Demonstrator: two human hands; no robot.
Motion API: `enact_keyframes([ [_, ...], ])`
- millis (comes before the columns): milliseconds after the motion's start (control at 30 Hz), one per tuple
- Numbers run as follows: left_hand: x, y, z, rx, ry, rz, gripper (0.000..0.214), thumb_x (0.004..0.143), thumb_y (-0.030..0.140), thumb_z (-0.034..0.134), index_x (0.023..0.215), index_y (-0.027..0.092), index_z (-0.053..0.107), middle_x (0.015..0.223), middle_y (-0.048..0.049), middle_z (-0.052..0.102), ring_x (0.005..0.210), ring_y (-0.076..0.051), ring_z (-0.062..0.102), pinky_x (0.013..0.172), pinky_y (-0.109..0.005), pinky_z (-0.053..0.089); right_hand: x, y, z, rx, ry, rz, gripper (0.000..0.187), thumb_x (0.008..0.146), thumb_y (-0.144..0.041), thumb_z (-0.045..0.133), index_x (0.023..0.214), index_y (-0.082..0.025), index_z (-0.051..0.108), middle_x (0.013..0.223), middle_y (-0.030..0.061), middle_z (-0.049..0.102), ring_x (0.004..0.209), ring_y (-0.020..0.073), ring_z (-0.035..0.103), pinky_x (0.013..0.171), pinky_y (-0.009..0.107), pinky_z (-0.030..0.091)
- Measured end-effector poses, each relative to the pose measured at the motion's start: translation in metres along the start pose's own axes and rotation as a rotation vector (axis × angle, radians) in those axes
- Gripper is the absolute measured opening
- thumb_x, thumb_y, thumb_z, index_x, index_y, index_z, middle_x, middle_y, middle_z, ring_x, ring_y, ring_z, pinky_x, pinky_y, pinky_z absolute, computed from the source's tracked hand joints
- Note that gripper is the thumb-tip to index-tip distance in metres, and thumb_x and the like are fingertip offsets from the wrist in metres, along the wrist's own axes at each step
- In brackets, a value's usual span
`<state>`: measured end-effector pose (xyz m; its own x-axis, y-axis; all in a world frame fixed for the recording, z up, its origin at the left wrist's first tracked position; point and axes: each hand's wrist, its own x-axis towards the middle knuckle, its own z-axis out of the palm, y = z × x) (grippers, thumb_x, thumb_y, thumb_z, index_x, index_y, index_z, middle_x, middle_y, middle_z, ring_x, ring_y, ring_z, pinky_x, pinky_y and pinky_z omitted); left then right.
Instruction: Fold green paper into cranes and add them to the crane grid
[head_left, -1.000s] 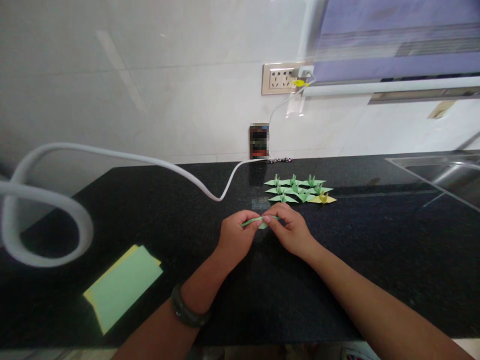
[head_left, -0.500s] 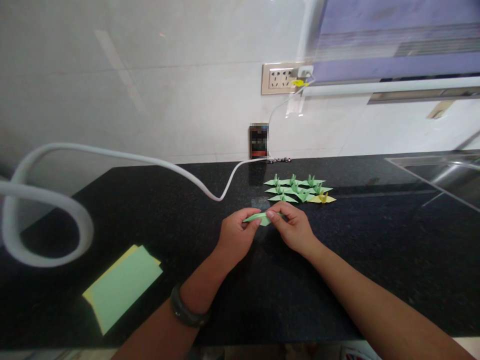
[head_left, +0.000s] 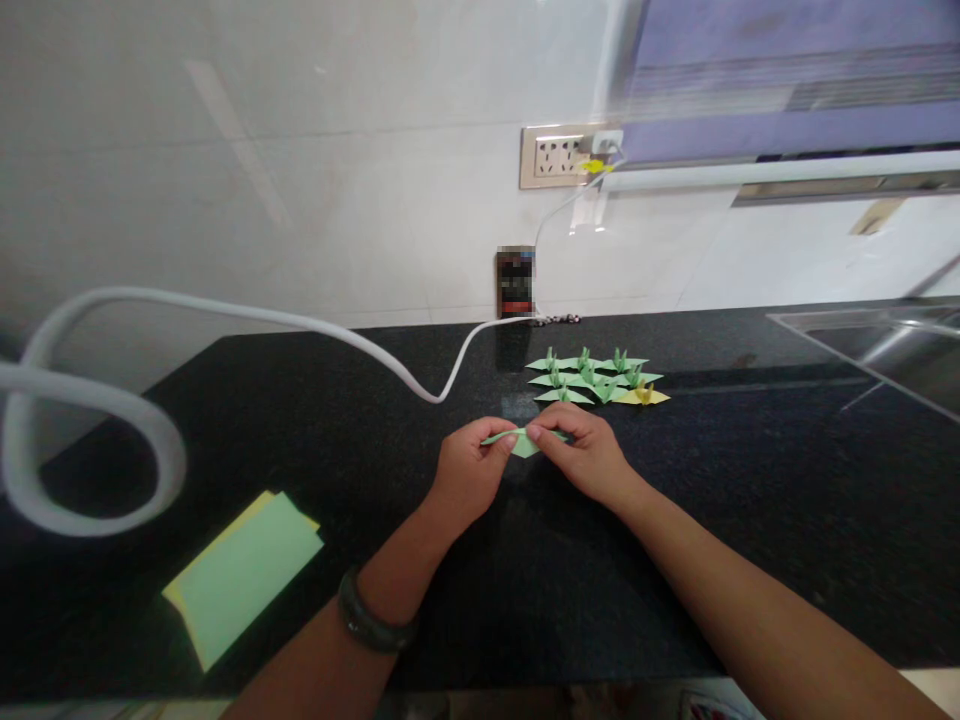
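Both my hands pinch a small folded piece of green paper (head_left: pixel 523 443) just above the black countertop (head_left: pixel 315 420). My left hand (head_left: pixel 471 472) grips its left end with fingers closed. My right hand (head_left: pixel 583 456) pinches its right part between thumb and forefinger. A dark band sits on my left wrist. Just behind my hands lie several finished green paper cranes (head_left: pixel 583 377) in rows, with one yellow crane (head_left: pixel 643 395) at the right end.
A stack of flat green and yellow paper sheets (head_left: pixel 244 573) lies at the front left. A thick white cable (head_left: pixel 225 320) loops across the left side toward a small dark device (head_left: pixel 516 282) by the wall. A metal sink (head_left: pixel 892 345) is at the far right.
My right thumb and forefinger have slid slightly left along the green paper. The paper has been pressed flatter between the hands. The view has shifted slightly.
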<state>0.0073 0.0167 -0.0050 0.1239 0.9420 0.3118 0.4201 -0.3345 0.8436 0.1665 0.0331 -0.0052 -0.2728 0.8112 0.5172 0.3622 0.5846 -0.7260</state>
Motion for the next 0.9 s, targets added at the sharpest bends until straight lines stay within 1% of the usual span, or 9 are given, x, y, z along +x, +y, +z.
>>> enact_keyframes([
  [100, 0.0009, 0.0003, -0.0005, 0.031, -0.010, 0.005, 0.019, 0.075, 0.027, 0.046, 0.081, 0.015, 0.060, 0.072, -0.0013, 0.062, 0.063, -0.011, 0.055, 0.058, -0.021, 0.042, 0.0000, 0.0019, -0.0010, -0.006, -0.030, -0.034, 0.011, 0.076, -0.023, 0.051, 0.075, -0.019, 0.062, 0.071, 0.0028, 0.059, 0.069, 0.0134, 0.053, 0.067, 0.028, 0.041],
  [233, 0.0012, -0.0015, -0.0002, 0.055, -0.013, 0.010, 0.018, 0.075, 0.027, 0.046, 0.080, 0.016, 0.060, 0.073, -0.0012, 0.062, 0.065, -0.012, 0.055, 0.060, -0.021, 0.042, -0.0007, 0.0023, -0.0012, -0.013, -0.070, -0.058, 0.015, 0.077, -0.023, 0.051, 0.085, -0.021, 0.063, 0.075, 0.0031, 0.061, 0.072, 0.0137, 0.054, 0.067, 0.028, 0.042],
  [300, 0.0011, -0.0027, 0.0002, 0.058, -0.019, 0.006, 0.018, 0.075, 0.028, 0.046, 0.081, 0.017, 0.060, 0.073, -0.0015, 0.062, 0.065, -0.012, 0.055, 0.061, -0.022, 0.042, -0.0008, 0.0021, -0.0010, -0.018, -0.081, -0.063, 0.016, 0.077, -0.024, 0.051, 0.087, -0.022, 0.064, 0.075, 0.0030, 0.061, 0.072, 0.0138, 0.054, 0.067, 0.028, 0.042],
  [633, 0.0017, -0.0002, -0.0011, 0.048, -0.051, -0.008, 0.018, 0.074, 0.026, 0.047, 0.079, 0.016, 0.061, 0.071, -0.0016, 0.062, 0.063, -0.012, 0.054, 0.059, -0.022, 0.040, -0.0006, 0.0012, -0.0014, 0.013, -0.103, -0.027, 0.014, 0.077, -0.026, 0.051, 0.080, -0.019, 0.063, 0.072, 0.0029, 0.060, 0.069, 0.0127, 0.054, 0.066, 0.026, 0.042],
  [900, 0.0026, 0.0005, -0.0011, 0.023, -0.070, -0.004, 0.018, 0.074, 0.026, 0.047, 0.079, 0.015, 0.061, 0.071, -0.0020, 0.061, 0.064, -0.012, 0.054, 0.058, -0.021, 0.040, -0.0016, -0.0026, -0.0012, -0.050, -0.090, -0.030, 0.012, 0.077, -0.022, 0.050, 0.073, -0.018, 0.060, 0.069, 0.0020, 0.058, 0.067, 0.0123, 0.052, 0.064, 0.026, 0.040],
])
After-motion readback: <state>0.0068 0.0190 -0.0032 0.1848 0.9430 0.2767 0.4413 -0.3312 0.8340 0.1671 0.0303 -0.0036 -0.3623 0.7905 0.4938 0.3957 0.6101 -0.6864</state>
